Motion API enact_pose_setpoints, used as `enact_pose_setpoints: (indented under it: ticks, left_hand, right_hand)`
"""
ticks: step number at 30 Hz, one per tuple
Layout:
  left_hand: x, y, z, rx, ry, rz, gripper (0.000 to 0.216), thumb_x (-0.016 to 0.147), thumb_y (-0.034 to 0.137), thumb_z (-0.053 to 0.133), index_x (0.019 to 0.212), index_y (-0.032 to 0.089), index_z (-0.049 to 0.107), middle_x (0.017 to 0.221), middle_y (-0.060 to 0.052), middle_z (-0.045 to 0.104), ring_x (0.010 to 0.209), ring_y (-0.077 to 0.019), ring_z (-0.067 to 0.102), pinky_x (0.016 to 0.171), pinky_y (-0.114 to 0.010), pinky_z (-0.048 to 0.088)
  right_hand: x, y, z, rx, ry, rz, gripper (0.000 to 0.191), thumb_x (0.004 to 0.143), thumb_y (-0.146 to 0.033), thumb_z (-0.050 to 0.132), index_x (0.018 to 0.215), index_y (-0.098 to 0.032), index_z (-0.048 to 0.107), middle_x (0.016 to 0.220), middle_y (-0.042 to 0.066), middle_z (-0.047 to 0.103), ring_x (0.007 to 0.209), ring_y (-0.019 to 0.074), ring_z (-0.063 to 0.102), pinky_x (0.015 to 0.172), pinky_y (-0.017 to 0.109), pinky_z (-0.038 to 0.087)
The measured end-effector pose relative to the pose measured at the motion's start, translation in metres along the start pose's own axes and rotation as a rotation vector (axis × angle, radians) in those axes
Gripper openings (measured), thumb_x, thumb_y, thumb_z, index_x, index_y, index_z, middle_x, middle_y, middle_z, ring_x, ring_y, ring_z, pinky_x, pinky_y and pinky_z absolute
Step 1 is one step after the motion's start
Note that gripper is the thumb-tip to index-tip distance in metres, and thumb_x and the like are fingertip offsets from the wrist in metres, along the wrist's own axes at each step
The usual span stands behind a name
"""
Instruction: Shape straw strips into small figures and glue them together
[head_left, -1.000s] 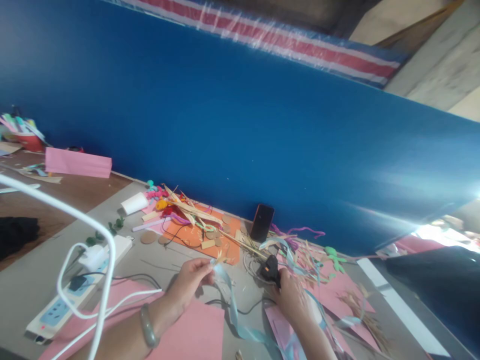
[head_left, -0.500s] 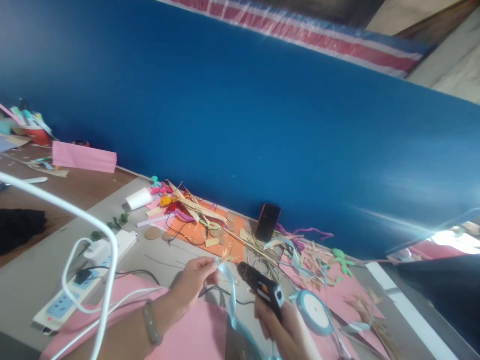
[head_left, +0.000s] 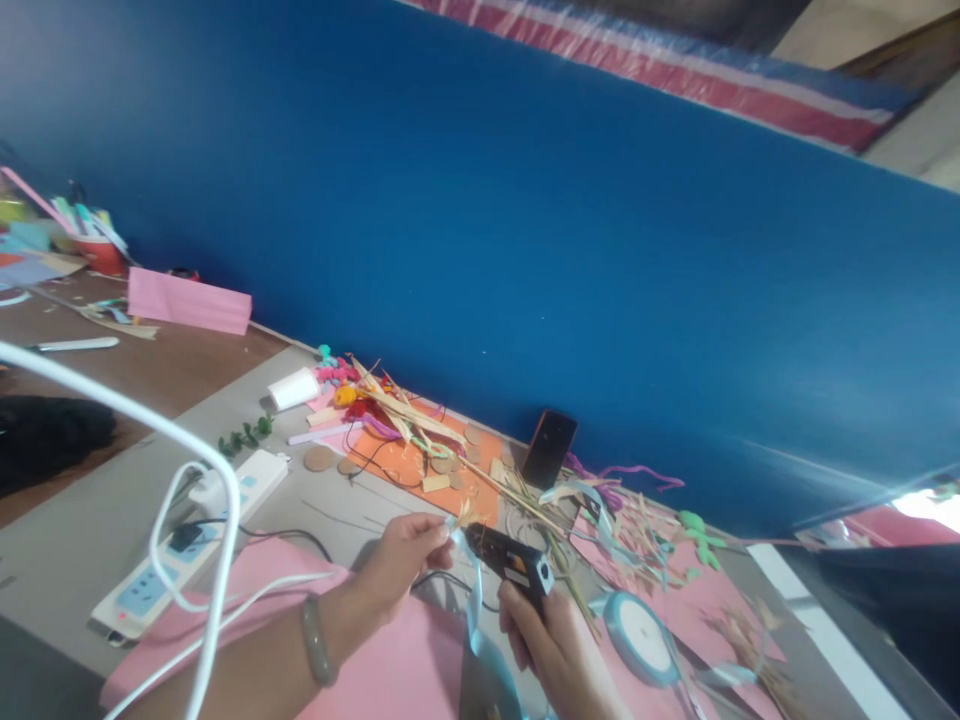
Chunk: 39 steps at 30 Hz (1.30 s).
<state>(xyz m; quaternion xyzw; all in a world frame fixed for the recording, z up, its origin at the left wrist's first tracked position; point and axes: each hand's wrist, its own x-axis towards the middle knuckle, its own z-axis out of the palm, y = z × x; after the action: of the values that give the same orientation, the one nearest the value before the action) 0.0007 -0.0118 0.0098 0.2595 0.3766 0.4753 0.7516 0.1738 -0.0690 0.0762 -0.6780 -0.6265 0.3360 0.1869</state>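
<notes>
My left hand (head_left: 411,562) pinches the end of a light blue ribbon (head_left: 475,600) together with a small tuft of straw-coloured dried strands (head_left: 471,514). The ribbon hangs down in a loop below the fingers. My right hand (head_left: 546,640) is wrapped round the grip of a black glue gun (head_left: 511,562). Its nozzle points left and lies right beside the ribbon end; whether it touches cannot be made out. Close to the right hand is a ribbon spool (head_left: 640,640) with a white face and blue edge.
A white power strip (head_left: 187,555) with plugs and a thick white cable (head_left: 225,540) occupy the left. Pink paper (head_left: 409,660) lies under my forearms. Behind are orange paper (head_left: 390,462) with craft scraps, a phone (head_left: 550,447) leaning on the blue partition (head_left: 525,220), and a green figure (head_left: 699,538).
The glue gun has moved left, bringing its nozzle up to the ribbon end at my left hand. The whole view has shifted slightly. Both hands keep their hold.
</notes>
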Motion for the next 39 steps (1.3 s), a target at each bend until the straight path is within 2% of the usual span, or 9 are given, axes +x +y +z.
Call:
enact_pose_setpoints:
  ticks: [16,27,30,39]
  left_hand:
    - [-0.0012,0.0008,0.0,-0.011,-0.003,-0.022,0.036,0.061,0.044,0.079,0.072,0.012,0.067,0.067,-0.003,0.061,0.065,-0.0128,0.058,0.071,-0.027,0.048]
    - [-0.0013,0.0006,-0.0006,-0.022,0.017,-0.028,0.038,0.058,0.044,0.081,0.075,0.012,0.068,0.066,-0.003,0.062,0.065,-0.0136,0.059,0.071,-0.028,0.048]
    - [-0.0012,0.0008,-0.0001,-0.024,0.013,-0.03,0.038,0.057,0.044,0.081,0.073,0.012,0.068,0.065,-0.003,0.062,0.065,-0.0134,0.058,0.071,-0.028,0.048]
    - [-0.0029,0.005,0.0031,-0.035,0.021,-0.046,0.041,0.053,0.046,0.082,0.071,0.012,0.067,0.065,-0.002,0.061,0.066,-0.0135,0.059,0.071,-0.027,0.048]
  right_hand:
    - [0.0038,-0.0067,0.0019,-0.08,0.021,-0.055,0.053,0.09,-0.054,0.035,0.053,-0.02,0.051,0.04,-0.003,0.049,0.043,0.0128,0.051,0.053,0.023,0.04]
    - [0.0061,0.0017,0.0028,-0.097,0.058,-0.066,0.054,0.09,-0.057,0.034,0.052,-0.022,0.05,0.039,-0.002,0.048,0.041,0.0139,0.051,0.051,0.024,0.041]
    - [0.0062,0.0,0.0032,-0.077,0.033,-0.082,0.056,0.089,-0.058,0.034,0.05,-0.022,0.05,0.037,-0.002,0.048,0.04,0.0135,0.05,0.049,0.023,0.04]
    - [0.0041,0.003,0.007,-0.083,0.055,-0.038,0.057,0.089,-0.06,0.034,0.051,-0.021,0.05,0.038,-0.002,0.047,0.041,0.0129,0.05,0.049,0.023,0.039]
